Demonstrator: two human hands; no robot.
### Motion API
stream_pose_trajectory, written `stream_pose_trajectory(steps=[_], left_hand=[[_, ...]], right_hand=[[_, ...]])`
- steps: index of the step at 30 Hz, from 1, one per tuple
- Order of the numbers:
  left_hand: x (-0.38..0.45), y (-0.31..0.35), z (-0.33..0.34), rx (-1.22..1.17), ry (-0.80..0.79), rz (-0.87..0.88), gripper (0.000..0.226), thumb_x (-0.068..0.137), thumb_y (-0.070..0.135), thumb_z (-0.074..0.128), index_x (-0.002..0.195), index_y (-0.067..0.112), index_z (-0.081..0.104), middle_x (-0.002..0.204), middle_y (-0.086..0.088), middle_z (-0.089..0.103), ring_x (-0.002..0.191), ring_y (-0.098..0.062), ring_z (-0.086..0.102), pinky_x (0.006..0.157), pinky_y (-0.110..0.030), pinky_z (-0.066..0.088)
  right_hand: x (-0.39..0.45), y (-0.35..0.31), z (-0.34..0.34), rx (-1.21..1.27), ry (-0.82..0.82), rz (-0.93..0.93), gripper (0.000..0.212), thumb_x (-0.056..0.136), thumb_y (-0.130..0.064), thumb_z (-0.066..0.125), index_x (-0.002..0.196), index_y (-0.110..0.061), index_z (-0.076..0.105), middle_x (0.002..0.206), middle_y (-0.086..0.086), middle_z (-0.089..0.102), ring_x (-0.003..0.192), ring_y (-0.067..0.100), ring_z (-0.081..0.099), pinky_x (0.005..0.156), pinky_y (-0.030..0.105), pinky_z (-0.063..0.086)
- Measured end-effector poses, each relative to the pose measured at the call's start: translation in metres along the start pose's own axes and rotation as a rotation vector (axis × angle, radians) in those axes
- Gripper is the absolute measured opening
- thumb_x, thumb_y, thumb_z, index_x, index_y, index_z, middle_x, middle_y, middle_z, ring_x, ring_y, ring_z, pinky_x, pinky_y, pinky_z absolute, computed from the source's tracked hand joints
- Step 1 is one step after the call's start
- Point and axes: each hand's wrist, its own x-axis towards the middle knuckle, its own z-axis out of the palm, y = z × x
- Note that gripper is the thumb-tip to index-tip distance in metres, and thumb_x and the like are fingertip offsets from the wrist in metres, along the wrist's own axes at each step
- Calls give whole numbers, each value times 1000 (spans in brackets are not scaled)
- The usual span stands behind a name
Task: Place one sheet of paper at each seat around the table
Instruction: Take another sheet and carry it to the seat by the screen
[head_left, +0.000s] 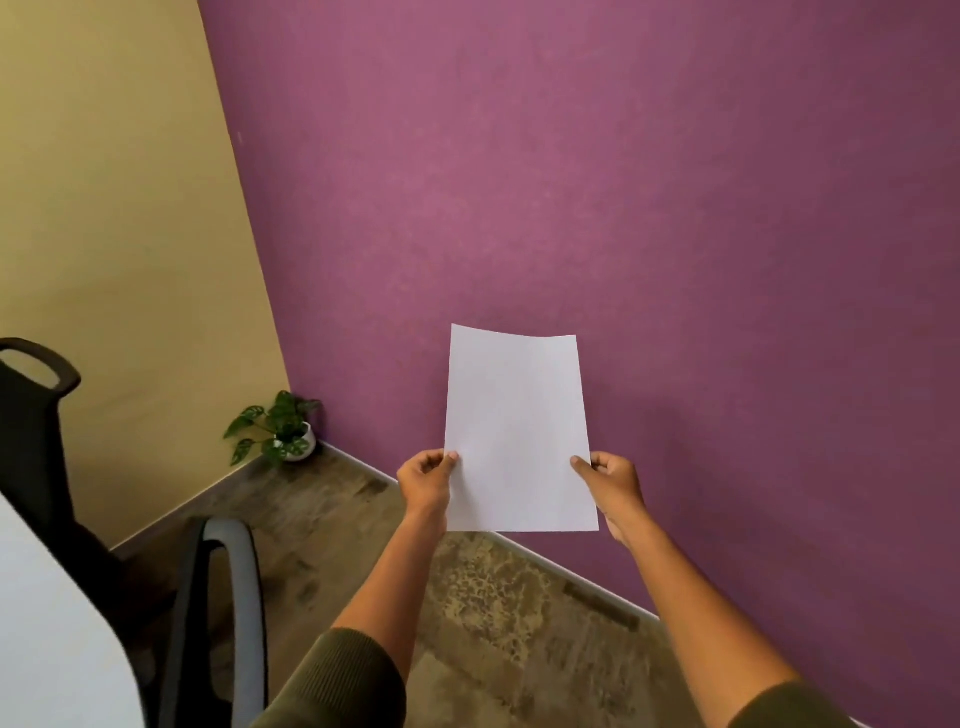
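1 blank white paper sheet (517, 431), upright before purple wall (623, 208): my left hand (425, 480) and right hand (609, 480) pinching its side edges.

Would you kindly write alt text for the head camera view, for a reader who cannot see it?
Two hands, left hand and right hand, hold a blank white sheet of paper upright before a purple wall. At lower left are a white table corner, two chairs, and a potted plant in the corner.
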Motion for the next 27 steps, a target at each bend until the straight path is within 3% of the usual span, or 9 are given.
stream_pose_trajectory(steps=[4, 6, 8, 12, 18, 27], left_hand=[[66, -12, 4, 30, 82, -22, 5, 88, 6, 67, 87, 2, 64, 82, -9, 63, 75, -20, 53, 67, -29, 44], [99, -18, 2, 60, 143, -18, 6, 88, 6, 67, 90, 0, 65, 80, -7, 62, 75, -18, 53, 64, -26, 44], [132, -23, 2, 88, 211, -14, 8, 89, 7, 67, 92, 0, 66, 78, -4, 62, 71, -17, 53, 61, -24, 43], [185, -18, -5, 123, 367, -17, 7, 89, 10, 67, 90, 3, 68, 78, 1, 63, 70, -14, 54, 61, -23, 43], [243, -5, -26, 108, 591, -11, 9, 89, 14, 68, 80, 12, 68, 81, 2, 65, 75, -13, 55, 71, -29, 42], [327, -9, -106, 79, 865, -23, 9, 89, 20, 68, 91, 12, 72, 91, 3, 66, 85, -14, 59, 79, -33, 43]], right_hand=[[73, 13, 46, 12, -84, 40, 30, 92, -18, 66, 82, 10, 59, 64, 12, 54, 64, 16, 44, 62, 29, 33], [110, 17, 71, 36, -149, 35, 31, 91, -16, 66, 94, 14, 60, 81, 30, 66, 71, 22, 54, 66, 32, 39], [151, 18, 96, 36, -209, 29, 22, 90, -15, 67, 93, 7, 66, 92, 27, 71, 84, 33, 69, 69, 37, 48], [217, 6, 144, 14, -343, 27, 16, 89, -14, 68, 99, -1, 69, 98, 15, 74, 98, 33, 70, 88, 45, 56], [282, -24, 222, -42, -543, -23, 14, 88, -13, 69, 98, -3, 70, 97, 13, 74, 96, 30, 70, 87, 41, 56], [334, -49, 378, -127, -813, -100, 16, 89, -14, 69, 101, -4, 69, 97, 11, 73, 95, 26, 70, 91, 40, 58]])
